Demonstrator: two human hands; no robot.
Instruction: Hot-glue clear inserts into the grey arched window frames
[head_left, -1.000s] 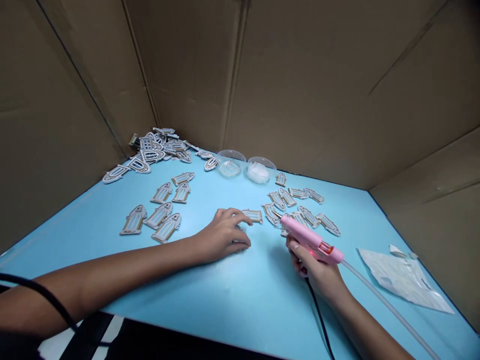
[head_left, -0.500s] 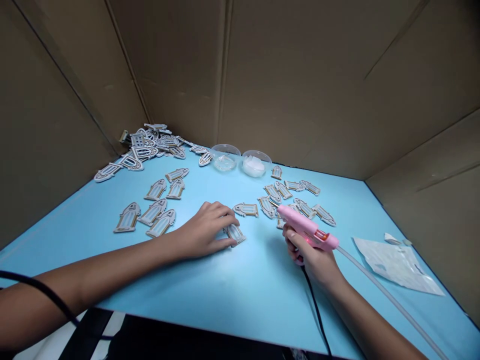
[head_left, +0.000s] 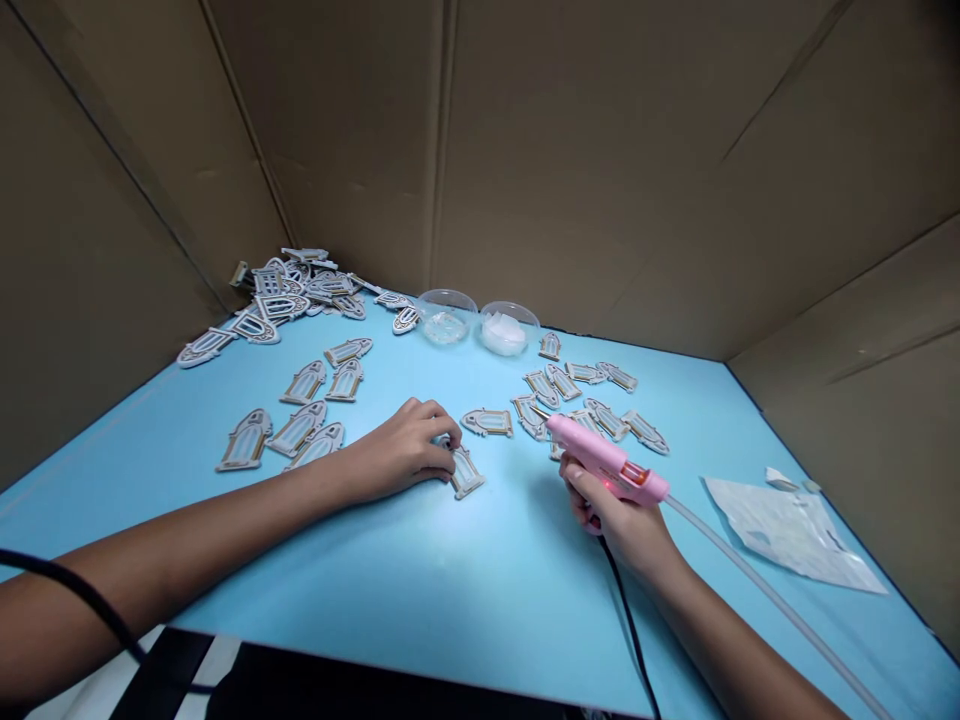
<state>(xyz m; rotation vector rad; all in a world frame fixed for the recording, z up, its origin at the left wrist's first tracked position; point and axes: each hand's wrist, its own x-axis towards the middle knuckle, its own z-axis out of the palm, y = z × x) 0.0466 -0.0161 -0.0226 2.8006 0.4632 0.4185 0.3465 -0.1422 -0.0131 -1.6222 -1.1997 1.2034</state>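
Note:
Near the middle of the blue table, my left hand (head_left: 412, 447) has its fingers closed on the upper end of a small arched window-shaped piece (head_left: 466, 473), white with gold trim. The piece lies on the table, its lower end sticking out past my fingertips. In my right hand (head_left: 619, 515) is a pink glue gun (head_left: 600, 455), its metal nozzle pointing up and left. A long translucent glue stick (head_left: 750, 560) runs out of its back, and a black cord hangs below. Another arched piece (head_left: 487, 422) lies just beyond my left fingers.
Several arched pieces lie at the left (head_left: 246, 440) and right (head_left: 622, 377). A heap of them (head_left: 281, 300) fills the back left corner. Two clear dishes (head_left: 510, 345) stand at the back, one with white material inside. A plastic bag (head_left: 787, 530) lies at right. Cardboard walls (head_left: 585, 180) surround the table.
My left fingers have drawn back slightly to the left on the window piece, which now shows more and has turned a little. The glue gun stays in my right hand, almost unmoved.

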